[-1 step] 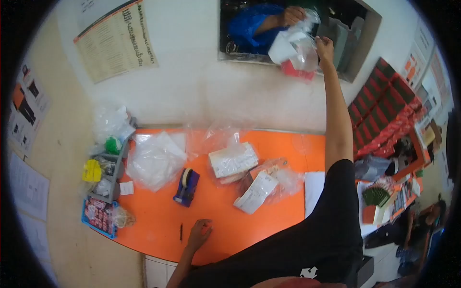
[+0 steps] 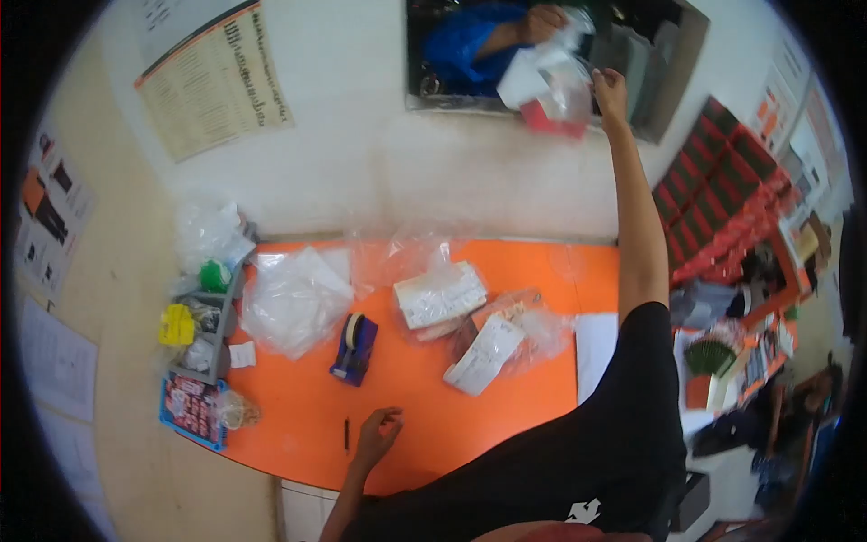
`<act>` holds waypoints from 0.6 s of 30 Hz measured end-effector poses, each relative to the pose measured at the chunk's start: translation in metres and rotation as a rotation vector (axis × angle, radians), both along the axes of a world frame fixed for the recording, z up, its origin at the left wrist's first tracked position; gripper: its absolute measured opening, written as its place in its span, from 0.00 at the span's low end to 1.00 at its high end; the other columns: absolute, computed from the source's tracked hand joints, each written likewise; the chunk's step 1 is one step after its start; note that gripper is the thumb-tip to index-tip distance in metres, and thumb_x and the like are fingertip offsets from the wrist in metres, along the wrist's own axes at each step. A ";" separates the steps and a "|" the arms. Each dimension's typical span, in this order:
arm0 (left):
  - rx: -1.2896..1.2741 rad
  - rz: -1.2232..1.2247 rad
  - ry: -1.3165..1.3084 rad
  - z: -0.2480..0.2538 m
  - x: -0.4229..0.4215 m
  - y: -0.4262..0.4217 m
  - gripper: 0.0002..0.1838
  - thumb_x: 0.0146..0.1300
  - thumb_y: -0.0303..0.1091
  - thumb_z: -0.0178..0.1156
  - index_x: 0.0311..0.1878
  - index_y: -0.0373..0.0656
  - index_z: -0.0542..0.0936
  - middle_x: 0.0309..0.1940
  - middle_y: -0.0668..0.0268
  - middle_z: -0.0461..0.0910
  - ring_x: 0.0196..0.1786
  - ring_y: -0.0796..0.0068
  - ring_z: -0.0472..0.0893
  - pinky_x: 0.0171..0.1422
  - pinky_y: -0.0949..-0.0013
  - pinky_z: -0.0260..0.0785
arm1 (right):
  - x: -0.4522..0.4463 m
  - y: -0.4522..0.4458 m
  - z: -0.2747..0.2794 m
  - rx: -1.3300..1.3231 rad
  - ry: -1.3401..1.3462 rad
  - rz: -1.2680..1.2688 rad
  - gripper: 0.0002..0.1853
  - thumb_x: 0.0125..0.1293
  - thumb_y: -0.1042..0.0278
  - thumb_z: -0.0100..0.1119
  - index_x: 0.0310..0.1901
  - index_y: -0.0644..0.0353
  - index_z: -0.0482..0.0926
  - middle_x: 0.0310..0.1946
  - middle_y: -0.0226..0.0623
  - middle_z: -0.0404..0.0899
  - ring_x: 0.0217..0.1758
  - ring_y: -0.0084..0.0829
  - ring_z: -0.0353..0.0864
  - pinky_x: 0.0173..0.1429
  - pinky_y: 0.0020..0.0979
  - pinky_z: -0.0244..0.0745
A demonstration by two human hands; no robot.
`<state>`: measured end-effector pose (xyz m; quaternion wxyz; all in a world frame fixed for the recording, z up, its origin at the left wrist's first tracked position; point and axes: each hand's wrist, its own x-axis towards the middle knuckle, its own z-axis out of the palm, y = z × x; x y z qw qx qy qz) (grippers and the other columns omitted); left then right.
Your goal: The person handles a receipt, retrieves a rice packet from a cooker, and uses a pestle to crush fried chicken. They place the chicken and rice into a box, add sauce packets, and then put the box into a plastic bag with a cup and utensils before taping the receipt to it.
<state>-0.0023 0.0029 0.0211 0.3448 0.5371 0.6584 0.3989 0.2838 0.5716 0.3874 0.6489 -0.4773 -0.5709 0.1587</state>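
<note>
My right arm reaches up to a wall opening. There my right hand (image 2: 610, 88) has bent fingers, slightly apart, beside a clear plastic bag (image 2: 571, 101) with white and red contents. Whether the fingertips touch the bag's edge is hard to see. Another person's hand (image 2: 545, 23), in a blue sleeve, grips the top of that bag from inside the opening. Low over the orange table (image 2: 298, 397), my left hand (image 2: 379, 434) is empty, its fingers loosely curled and apart. A dark pen (image 2: 346, 434) lies just left of it, with a blue tape dispenser (image 2: 352, 350) farther up.
Clear bags (image 2: 298, 303) and bagged packets with paper slips (image 2: 485, 354) lie on the table. Grey bins (image 2: 221, 330) and a blue basket (image 2: 192, 411) stand along the left edge. Stacked red-and-dark boxes (image 2: 722, 190) rise at right. People are in the right background.
The view has shifted slightly. The bag and the other person's hand stay nearly in place, while a narrow gap shows more between my right fingers and the bag. My left hand has barely moved.
</note>
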 end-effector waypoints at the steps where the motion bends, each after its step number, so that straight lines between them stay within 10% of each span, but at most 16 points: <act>1: -0.064 0.057 -0.202 0.025 -0.006 0.003 0.11 0.61 0.32 0.59 0.45 0.39 0.78 0.40 0.60 0.80 0.46 0.71 0.77 0.56 0.67 0.65 | 0.009 -0.024 -0.019 0.049 -0.091 -0.030 0.22 0.60 0.62 0.57 0.55 0.58 0.69 0.43 0.39 0.80 0.45 0.32 0.79 0.51 0.29 0.71; 3: 0.055 -0.003 -0.212 0.100 -0.015 0.017 0.11 0.62 0.35 0.58 0.43 0.37 0.78 0.38 0.62 0.80 0.43 0.73 0.76 0.52 0.69 0.65 | 0.059 -0.101 -0.063 0.261 -0.258 0.011 0.17 0.62 0.70 0.54 0.53 0.59 0.71 0.38 0.36 0.81 0.40 0.29 0.79 0.47 0.27 0.72; 6: 0.347 -0.352 -0.372 0.193 -0.010 0.027 0.35 0.66 0.61 0.40 0.47 0.32 0.76 0.40 0.58 0.78 0.43 0.69 0.75 0.51 0.65 0.65 | 0.128 -0.304 -0.152 -0.057 -0.220 0.278 0.09 0.65 0.72 0.48 0.45 0.63 0.74 0.34 0.33 0.78 0.34 0.22 0.77 0.37 0.24 0.72; 9: 0.642 -1.026 -0.956 0.272 0.026 0.032 0.53 0.56 0.77 0.29 0.58 0.30 0.70 0.42 0.49 0.77 0.41 0.61 0.76 0.45 0.61 0.67 | 0.147 -0.540 -0.180 -0.441 0.013 -0.019 0.10 0.67 0.69 0.49 0.45 0.63 0.75 0.32 0.33 0.78 0.32 0.21 0.76 0.36 0.23 0.72; 13: 0.280 -1.980 -1.105 0.333 0.105 0.011 0.47 0.59 0.74 0.23 0.72 0.47 0.46 0.66 0.54 0.61 0.64 0.63 0.64 0.62 0.58 0.54 | 0.174 -0.800 -0.170 -0.464 0.142 -0.675 0.11 0.67 0.64 0.51 0.46 0.61 0.76 0.31 0.33 0.78 0.31 0.19 0.75 0.36 0.22 0.71; 18: 0.204 -1.843 -1.760 0.353 0.198 -0.090 0.37 0.68 0.61 0.25 0.72 0.47 0.42 0.70 0.54 0.51 0.72 0.60 0.53 0.68 0.60 0.53 | 0.117 -1.022 -0.065 -0.368 -0.035 -1.503 0.12 0.68 0.65 0.51 0.47 0.60 0.76 0.33 0.30 0.78 0.32 0.19 0.74 0.37 0.20 0.71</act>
